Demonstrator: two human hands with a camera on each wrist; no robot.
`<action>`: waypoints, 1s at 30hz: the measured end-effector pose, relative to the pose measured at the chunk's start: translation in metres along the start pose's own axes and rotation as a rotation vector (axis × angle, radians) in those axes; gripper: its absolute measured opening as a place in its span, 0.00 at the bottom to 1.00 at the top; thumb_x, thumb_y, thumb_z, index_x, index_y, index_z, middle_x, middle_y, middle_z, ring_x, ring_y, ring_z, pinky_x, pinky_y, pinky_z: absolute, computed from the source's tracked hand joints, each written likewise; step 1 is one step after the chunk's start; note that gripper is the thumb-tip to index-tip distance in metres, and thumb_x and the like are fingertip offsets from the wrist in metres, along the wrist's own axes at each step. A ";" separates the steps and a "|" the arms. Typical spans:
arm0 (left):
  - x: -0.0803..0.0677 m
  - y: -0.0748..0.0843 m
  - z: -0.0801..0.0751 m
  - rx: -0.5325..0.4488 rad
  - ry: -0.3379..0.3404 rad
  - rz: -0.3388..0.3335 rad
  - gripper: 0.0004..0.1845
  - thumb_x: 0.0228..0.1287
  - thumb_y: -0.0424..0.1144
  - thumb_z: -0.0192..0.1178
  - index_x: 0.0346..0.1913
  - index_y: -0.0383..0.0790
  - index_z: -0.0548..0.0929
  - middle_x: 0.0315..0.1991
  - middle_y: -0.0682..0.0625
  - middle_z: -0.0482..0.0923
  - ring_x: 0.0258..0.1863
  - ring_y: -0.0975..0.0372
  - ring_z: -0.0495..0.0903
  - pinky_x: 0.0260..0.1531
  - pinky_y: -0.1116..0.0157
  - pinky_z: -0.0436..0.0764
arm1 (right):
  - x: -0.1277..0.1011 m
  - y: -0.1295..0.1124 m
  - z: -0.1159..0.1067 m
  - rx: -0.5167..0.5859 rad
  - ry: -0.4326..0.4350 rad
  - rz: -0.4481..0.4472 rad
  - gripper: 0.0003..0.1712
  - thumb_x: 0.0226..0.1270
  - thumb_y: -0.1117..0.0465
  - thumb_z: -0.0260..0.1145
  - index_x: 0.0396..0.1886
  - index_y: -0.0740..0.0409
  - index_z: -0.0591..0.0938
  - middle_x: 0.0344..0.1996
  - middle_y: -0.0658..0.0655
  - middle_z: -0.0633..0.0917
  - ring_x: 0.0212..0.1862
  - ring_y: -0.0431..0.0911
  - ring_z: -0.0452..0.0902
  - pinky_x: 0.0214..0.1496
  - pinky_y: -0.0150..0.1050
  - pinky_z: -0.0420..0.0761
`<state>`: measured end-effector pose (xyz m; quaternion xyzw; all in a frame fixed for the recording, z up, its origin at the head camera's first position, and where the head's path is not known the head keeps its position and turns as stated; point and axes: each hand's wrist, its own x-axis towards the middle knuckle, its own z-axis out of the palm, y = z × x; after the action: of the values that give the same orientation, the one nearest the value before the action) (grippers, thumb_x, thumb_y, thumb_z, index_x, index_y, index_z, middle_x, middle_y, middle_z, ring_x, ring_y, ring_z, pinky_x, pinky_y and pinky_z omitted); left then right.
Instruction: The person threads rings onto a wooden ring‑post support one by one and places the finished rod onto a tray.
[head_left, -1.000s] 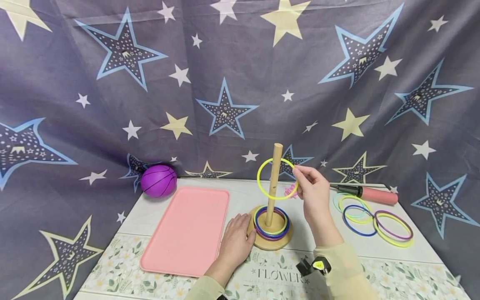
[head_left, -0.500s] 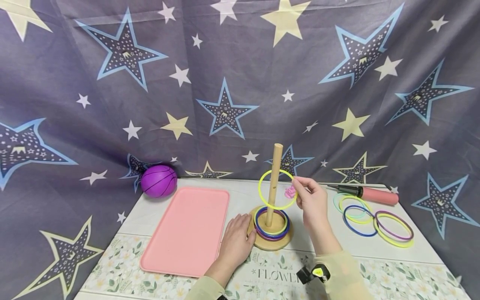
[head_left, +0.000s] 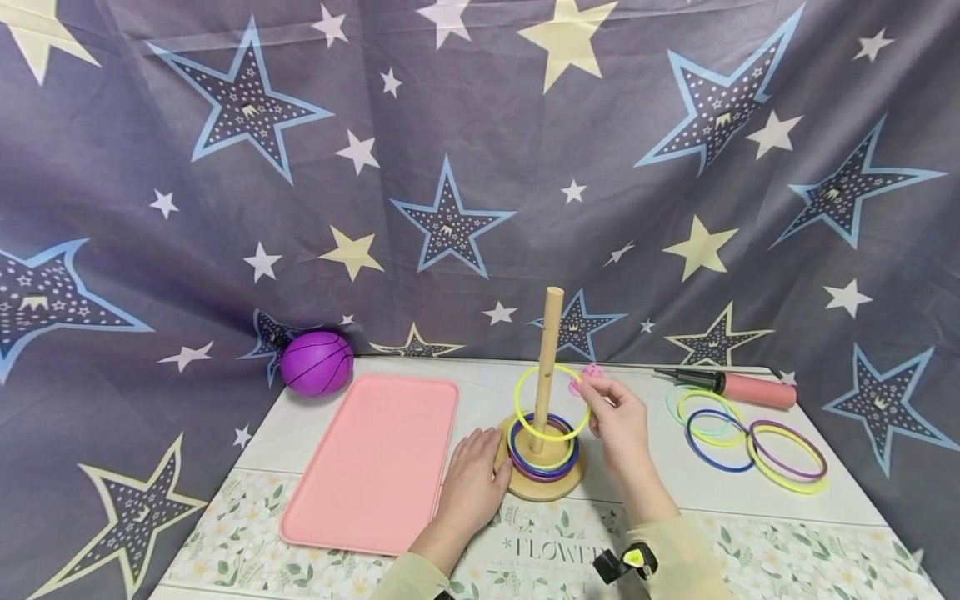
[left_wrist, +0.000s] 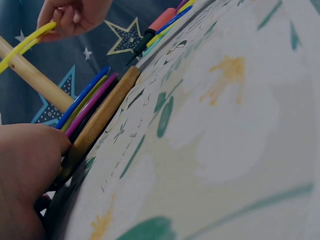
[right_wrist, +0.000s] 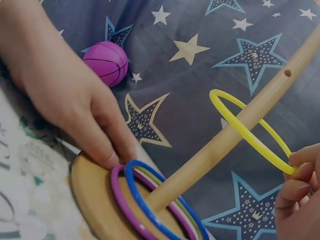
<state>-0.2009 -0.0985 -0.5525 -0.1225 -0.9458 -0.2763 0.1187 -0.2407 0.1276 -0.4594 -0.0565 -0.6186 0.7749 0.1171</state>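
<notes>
Pinching a yellow ring (head_left: 551, 402) at its near-right rim, the right hand (head_left: 617, 417) holds it threaded over the wooden peg (head_left: 547, 358), fingers and thumb curled onto the thin hoop. Ring sits tilted around the peg, above the stacked rings (head_left: 543, 450), not touching them. In the right wrist view the yellow ring (right_wrist: 250, 132) circles the peg (right_wrist: 240, 130) well above the blue and purple rings (right_wrist: 150, 200) on the base.

Left hand (head_left: 472, 483) rests flat on the table (head_left: 660, 492), fingers straight, tips pressed against the left edge of the round wooden base (head_left: 543, 483). Left wrist view confirms contact: fingers (left_wrist: 30, 150) against the base rim (left_wrist: 100, 120); no grip around it.

Just beyond the right hand's fingertips lies a small pink object (head_left: 585, 379), too small to identify. Well to the right of the right hand: loose rings (head_left: 750, 433) overlapping on the table, and behind them a pink-handled pump (head_left: 738, 387). Just left of the left hand lies a pink tray (head_left: 375, 458); beyond its far corner, a purple ball (head_left: 317, 362) against the star-printed cloth (head_left: 450, 167).
</notes>
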 end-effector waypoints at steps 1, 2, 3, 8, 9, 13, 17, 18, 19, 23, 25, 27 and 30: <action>0.000 0.000 0.000 -0.001 -0.003 -0.003 0.31 0.82 0.42 0.63 0.78 0.28 0.75 0.77 0.33 0.74 0.81 0.39 0.67 0.84 0.41 0.60 | 0.000 0.002 -0.001 -0.006 -0.001 0.004 0.13 0.78 0.65 0.74 0.54 0.71 0.88 0.33 0.46 0.86 0.20 0.34 0.65 0.19 0.26 0.60; 0.000 0.000 0.000 -0.003 -0.003 -0.005 0.31 0.82 0.43 0.63 0.78 0.28 0.75 0.77 0.33 0.74 0.81 0.39 0.67 0.84 0.41 0.60 | -0.001 0.004 -0.001 -0.013 0.000 0.008 0.13 0.78 0.66 0.74 0.54 0.72 0.88 0.32 0.45 0.85 0.20 0.34 0.64 0.19 0.26 0.60; 0.001 0.000 0.000 -0.003 -0.008 -0.010 0.31 0.82 0.43 0.63 0.78 0.29 0.75 0.77 0.33 0.74 0.81 0.40 0.66 0.84 0.41 0.59 | -0.001 0.005 -0.002 -0.020 0.002 0.010 0.13 0.78 0.66 0.74 0.54 0.72 0.88 0.31 0.45 0.85 0.20 0.34 0.64 0.20 0.26 0.61; 0.002 0.001 0.001 -0.016 -0.015 -0.024 0.31 0.83 0.43 0.62 0.79 0.30 0.74 0.78 0.34 0.73 0.82 0.40 0.65 0.85 0.41 0.58 | -0.004 0.013 -0.005 -0.076 0.010 0.026 0.12 0.78 0.68 0.72 0.53 0.73 0.87 0.31 0.46 0.84 0.21 0.34 0.66 0.20 0.26 0.65; 0.002 0.001 0.001 -0.016 -0.016 -0.026 0.31 0.83 0.43 0.62 0.79 0.30 0.74 0.78 0.34 0.73 0.82 0.40 0.65 0.85 0.41 0.58 | -0.004 0.015 -0.005 -0.089 0.009 0.033 0.12 0.78 0.67 0.72 0.53 0.72 0.88 0.31 0.46 0.83 0.21 0.34 0.66 0.21 0.26 0.66; 0.002 0.002 0.000 -0.020 -0.017 -0.031 0.31 0.82 0.43 0.62 0.79 0.30 0.74 0.78 0.34 0.73 0.82 0.40 0.65 0.85 0.41 0.58 | -0.005 0.023 -0.008 -0.118 0.005 0.059 0.13 0.78 0.66 0.73 0.54 0.71 0.87 0.33 0.48 0.83 0.22 0.35 0.67 0.21 0.26 0.67; 0.003 0.002 0.001 -0.019 -0.024 -0.036 0.31 0.82 0.43 0.62 0.79 0.30 0.74 0.78 0.34 0.73 0.82 0.40 0.65 0.85 0.42 0.57 | -0.005 0.033 -0.011 -0.148 -0.003 0.075 0.13 0.79 0.66 0.72 0.54 0.71 0.87 0.37 0.50 0.83 0.22 0.35 0.68 0.21 0.26 0.67; 0.003 0.002 0.001 -0.018 -0.025 -0.037 0.31 0.82 0.43 0.62 0.79 0.30 0.74 0.78 0.34 0.73 0.82 0.40 0.65 0.85 0.42 0.57 | -0.005 0.035 -0.012 -0.157 -0.003 0.075 0.13 0.79 0.66 0.72 0.54 0.72 0.87 0.37 0.51 0.83 0.22 0.35 0.68 0.21 0.27 0.67; 0.003 0.002 0.001 -0.019 -0.025 -0.038 0.31 0.82 0.43 0.62 0.79 0.30 0.74 0.78 0.34 0.73 0.82 0.40 0.65 0.85 0.42 0.57 | -0.005 0.038 -0.013 -0.166 -0.004 0.075 0.12 0.79 0.66 0.72 0.54 0.71 0.87 0.38 0.51 0.83 0.23 0.35 0.68 0.21 0.27 0.67; 0.003 0.002 0.001 -0.021 -0.026 -0.043 0.31 0.82 0.43 0.62 0.79 0.30 0.74 0.78 0.34 0.73 0.83 0.41 0.64 0.85 0.42 0.57 | -0.004 0.045 -0.015 -0.193 -0.009 0.068 0.12 0.80 0.65 0.71 0.54 0.71 0.87 0.39 0.52 0.82 0.22 0.35 0.67 0.21 0.27 0.65; 0.003 0.002 0.001 -0.023 -0.027 -0.044 0.31 0.82 0.44 0.62 0.80 0.30 0.74 0.78 0.35 0.72 0.83 0.41 0.64 0.85 0.42 0.57 | -0.004 0.049 -0.016 -0.198 -0.015 0.072 0.12 0.80 0.65 0.71 0.54 0.71 0.87 0.38 0.52 0.82 0.21 0.34 0.67 0.20 0.26 0.65; 0.003 0.002 0.001 -0.023 -0.029 -0.045 0.31 0.83 0.44 0.62 0.80 0.31 0.74 0.78 0.35 0.73 0.83 0.41 0.64 0.85 0.42 0.57 | -0.003 0.052 -0.016 -0.204 -0.022 0.081 0.13 0.80 0.64 0.72 0.54 0.71 0.87 0.36 0.51 0.82 0.21 0.33 0.68 0.20 0.25 0.65; 0.002 0.002 0.001 -0.024 -0.028 -0.041 0.31 0.82 0.43 0.62 0.79 0.30 0.74 0.78 0.34 0.73 0.82 0.40 0.64 0.85 0.42 0.57 | -0.004 0.055 -0.016 -0.216 -0.029 0.094 0.13 0.80 0.64 0.72 0.54 0.71 0.88 0.35 0.51 0.81 0.21 0.33 0.68 0.20 0.25 0.65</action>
<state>-0.2026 -0.0963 -0.5514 -0.1082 -0.9464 -0.2883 0.0980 -0.2395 0.1305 -0.5170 -0.0864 -0.6969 0.7090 0.0650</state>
